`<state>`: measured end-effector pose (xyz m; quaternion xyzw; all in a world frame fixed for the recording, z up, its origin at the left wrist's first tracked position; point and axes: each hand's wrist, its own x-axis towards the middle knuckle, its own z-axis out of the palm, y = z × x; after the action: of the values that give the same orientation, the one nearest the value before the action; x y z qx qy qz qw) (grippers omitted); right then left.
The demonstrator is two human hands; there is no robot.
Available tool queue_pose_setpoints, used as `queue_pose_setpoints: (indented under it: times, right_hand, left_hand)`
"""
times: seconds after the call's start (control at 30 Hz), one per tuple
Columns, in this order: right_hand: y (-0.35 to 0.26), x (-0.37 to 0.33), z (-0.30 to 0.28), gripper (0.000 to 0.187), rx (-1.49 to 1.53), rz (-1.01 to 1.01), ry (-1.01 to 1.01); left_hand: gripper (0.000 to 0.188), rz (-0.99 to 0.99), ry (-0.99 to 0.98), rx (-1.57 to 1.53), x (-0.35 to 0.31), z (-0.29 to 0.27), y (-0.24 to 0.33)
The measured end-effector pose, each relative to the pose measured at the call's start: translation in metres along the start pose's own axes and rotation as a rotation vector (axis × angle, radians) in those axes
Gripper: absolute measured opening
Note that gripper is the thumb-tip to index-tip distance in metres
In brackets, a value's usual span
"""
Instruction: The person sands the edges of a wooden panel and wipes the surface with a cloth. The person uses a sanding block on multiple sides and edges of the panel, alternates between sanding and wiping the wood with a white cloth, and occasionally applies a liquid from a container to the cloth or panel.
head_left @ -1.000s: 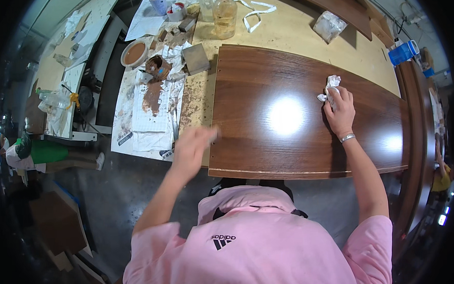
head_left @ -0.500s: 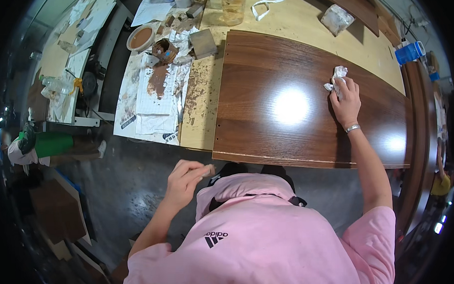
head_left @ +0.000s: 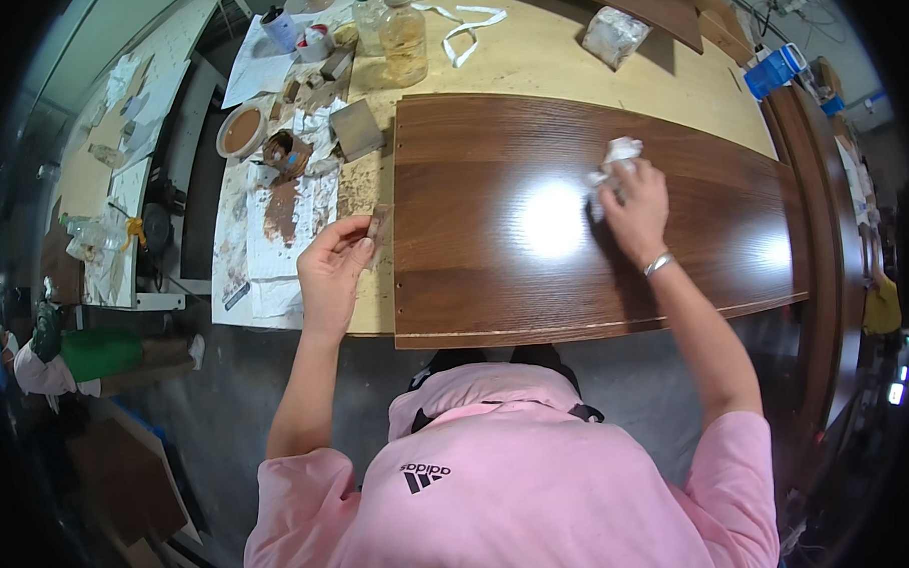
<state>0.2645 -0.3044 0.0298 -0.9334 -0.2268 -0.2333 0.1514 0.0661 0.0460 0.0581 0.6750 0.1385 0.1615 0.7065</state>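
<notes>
While the right hand point(head_left: 634, 213) curls round a white wad point(head_left: 625, 149) on the brown panel point(head_left: 472, 198) atop the tabletop point(head_left: 512, 57), left hand point(head_left: 336, 268) pinches a small flat piece point(head_left: 378, 222) beside its left edge; face looks even, near edge pale-streaked.

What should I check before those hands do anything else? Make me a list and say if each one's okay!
1. Right hand has the crumpled white wad: ok, it's at the fingers, over the board.
2. Left hand has the small flat piece: ok, pinched between thumb and fingers.
3. That piece touches the board's edge: cannot tell; they look very close.
4. Brown board lies flat on the table: ok.
5. Paste tub stands clear of the board: ok, off to the left.
6. Board is spotless: cannot tell, because glare hides part.
</notes>
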Motion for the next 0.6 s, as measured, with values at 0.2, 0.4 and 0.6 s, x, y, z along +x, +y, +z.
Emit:
queue_pose_setpoints:
  times: [0.2, 0.4, 0.6]
  right_hand:
    - [-0.095, 0.007, -0.049, 0.034, 0.773, -0.04, -0.259]
    - [-0.112, 0.008, -0.079, 0.026, 1.584, 0.578, -0.729]
    - [-0.078, 0.026, -0.085, 0.019, 1.872, 0.616, -0.272]
  left_hand:
    - [0.021, -0.341, -0.307, -0.683, 0.011, 0.073, 0.006]
    - [0.021, -0.436, -0.455, -0.837, 0.008, 0.117, 0.012]
    - [0.028, 0.109, -0.434, 0.129, 0.046, 0.113, 0.02]
